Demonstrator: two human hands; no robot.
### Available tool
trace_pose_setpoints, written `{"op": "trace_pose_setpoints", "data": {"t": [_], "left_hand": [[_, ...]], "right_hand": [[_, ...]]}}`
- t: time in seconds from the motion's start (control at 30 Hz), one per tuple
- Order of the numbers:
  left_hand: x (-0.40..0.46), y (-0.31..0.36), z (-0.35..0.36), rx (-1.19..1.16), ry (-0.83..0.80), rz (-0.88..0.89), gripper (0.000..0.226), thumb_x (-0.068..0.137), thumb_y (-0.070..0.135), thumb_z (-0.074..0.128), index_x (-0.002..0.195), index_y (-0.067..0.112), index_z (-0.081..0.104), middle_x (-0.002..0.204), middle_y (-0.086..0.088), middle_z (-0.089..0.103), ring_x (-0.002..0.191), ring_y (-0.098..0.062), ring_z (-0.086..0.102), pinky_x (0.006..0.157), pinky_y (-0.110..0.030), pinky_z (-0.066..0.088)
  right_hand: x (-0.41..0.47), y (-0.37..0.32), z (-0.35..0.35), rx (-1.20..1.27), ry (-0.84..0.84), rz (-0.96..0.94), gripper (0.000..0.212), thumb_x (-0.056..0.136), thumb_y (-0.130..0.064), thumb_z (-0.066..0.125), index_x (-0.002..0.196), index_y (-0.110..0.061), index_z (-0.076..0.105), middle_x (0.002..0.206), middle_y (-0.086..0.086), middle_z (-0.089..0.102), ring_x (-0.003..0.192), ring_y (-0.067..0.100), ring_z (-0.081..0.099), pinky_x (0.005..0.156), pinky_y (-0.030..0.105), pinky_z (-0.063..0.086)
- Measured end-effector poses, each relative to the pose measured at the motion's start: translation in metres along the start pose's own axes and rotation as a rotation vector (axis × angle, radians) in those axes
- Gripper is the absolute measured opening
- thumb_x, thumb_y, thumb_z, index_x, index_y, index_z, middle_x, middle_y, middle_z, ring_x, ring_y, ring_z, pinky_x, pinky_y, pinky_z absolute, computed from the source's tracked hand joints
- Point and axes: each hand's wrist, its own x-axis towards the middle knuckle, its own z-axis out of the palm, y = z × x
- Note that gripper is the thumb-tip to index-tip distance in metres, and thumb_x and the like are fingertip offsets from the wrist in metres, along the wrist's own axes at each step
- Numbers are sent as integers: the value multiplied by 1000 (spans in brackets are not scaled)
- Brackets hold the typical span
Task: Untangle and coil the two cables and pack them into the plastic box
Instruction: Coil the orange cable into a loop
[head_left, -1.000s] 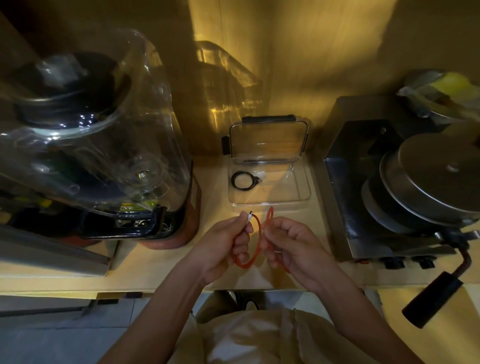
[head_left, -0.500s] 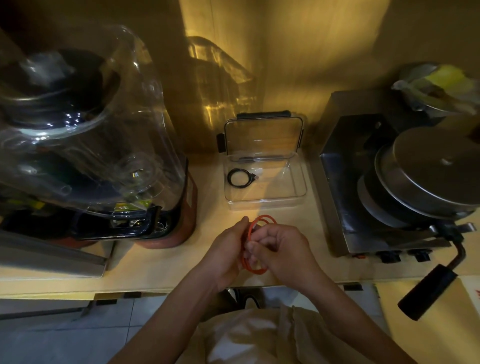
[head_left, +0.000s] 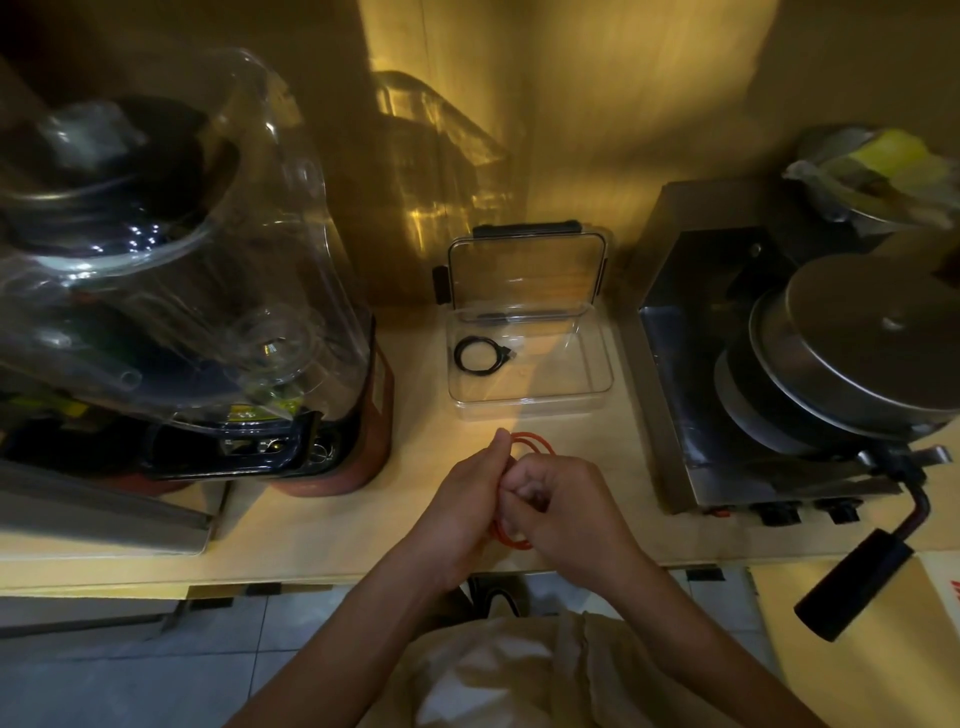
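Observation:
An orange cable (head_left: 531, 445), wound into a small coil, is held between both hands just above the counter. My left hand (head_left: 464, 501) grips the coil's left side and my right hand (head_left: 563, 512) pinches it from the right, the fingers of both pressed together over it. Loops stick out above and below the hands. A clear plastic box (head_left: 597, 374) stands open behind them, its lid (head_left: 527, 275) upright against the wall. A coiled black cable (head_left: 479, 355) lies in the box's left half.
A large blender (head_left: 171, 291) with a clear jar fills the counter to the left. A steel appliance (head_left: 737, 374) with stacked metal pots (head_left: 857, 343) and a black handle (head_left: 852, 582) stands on the right. The counter's front edge (head_left: 322, 571) runs just below the hands.
The hands have come together and closed over the orange cable, drawing its loops into a tighter, smaller coil. The white connector seen at my left fingertips is now hidden.

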Motion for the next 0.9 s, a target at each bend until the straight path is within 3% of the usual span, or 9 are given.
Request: {"op": "trace_pose_setpoints", "data": {"t": [0.1, 0.23, 0.5, 0.6, 0.73, 0.9], "left_hand": [[2, 0, 1, 4, 22, 10, 63, 99, 53, 39, 103, -6, 63, 100, -24, 72, 91, -29, 68, 88, -42, 51], [1, 1, 2, 38, 42, 21, 55, 98, 55, 40, 85, 9, 68, 84, -15, 71, 81, -25, 63, 80, -40, 48], [0, 4, 4, 53, 72, -14, 51, 97, 54, 42, 70, 16, 63, 67, -7, 63, 65, -21, 54, 71, -35, 42], [1, 3, 5, 41, 92, -60, 49, 99, 48, 44, 72, 14, 65, 60, -5, 63, 54, -16, 54, 62, -29, 41], [2, 2, 5, 8, 116, -83, 49, 99, 47, 43, 78, 9, 66, 70, -14, 65, 67, -24, 56, 69, -36, 42], [8, 1, -1, -181, 138, -142, 53, 95, 57, 40, 62, 17, 48, 61, -7, 51, 61, -21, 51, 64, -31, 41]], "right_hand": [[0, -1, 0, -1, 6, -5, 13, 86, -13, 68, 76, -22, 68, 66, -5, 71, 64, 10, 69, 65, 37, 60], [0, -1, 0, -3, 0, -2, 11, 85, -12, 67, 77, -19, 68, 66, -4, 72, 64, 9, 70, 65, 36, 60], [-1, -1, 1, 11, -20, 15, 11, 87, -12, 67, 78, -17, 68, 66, -4, 74, 65, 4, 71, 66, 25, 59], [-2, -2, 2, 19, -19, 0, 11, 87, -11, 65, 77, -14, 66, 66, -2, 74, 64, 5, 72, 66, 30, 60], [-4, -1, 2, 41, -21, 19, 9, 88, -9, 65, 79, -12, 67, 68, 0, 75, 64, 5, 72, 67, 30, 61], [-6, -3, 2, 32, 22, -17, 5, 88, -16, 69, 82, -18, 70, 70, -4, 73, 68, 8, 70, 66, 28, 59]]}}
